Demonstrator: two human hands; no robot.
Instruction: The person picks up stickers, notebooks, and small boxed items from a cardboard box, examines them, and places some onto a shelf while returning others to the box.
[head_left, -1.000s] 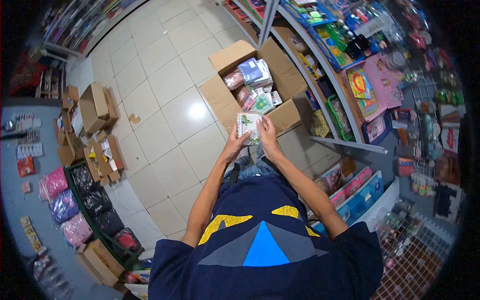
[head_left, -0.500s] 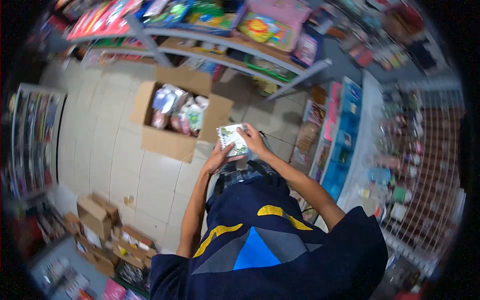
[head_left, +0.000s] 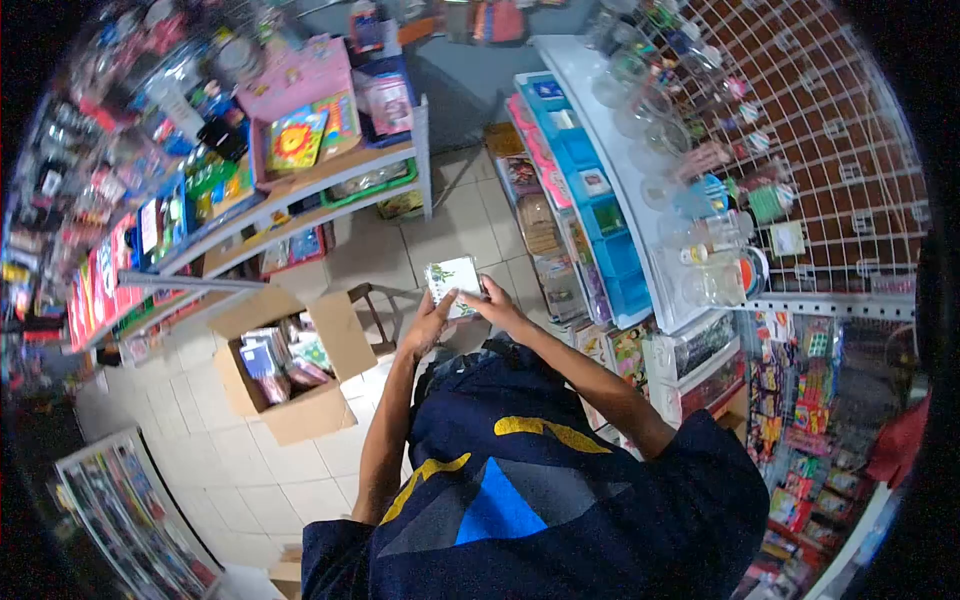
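Both hands, left hand (head_left: pixel 432 322) and right hand (head_left: pixel 497 303), are still grasping the small notebook (head_left: pixel 453 281) between their fingers, now carrying it away from the open cardboard box (head_left: pixel 290 365) toward the blue shelf bins (head_left: pixel 600 225).

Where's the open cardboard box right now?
In the head view the open cardboard box sits on the tiled floor at the person's left, below the shelf, packed with wrapped items.
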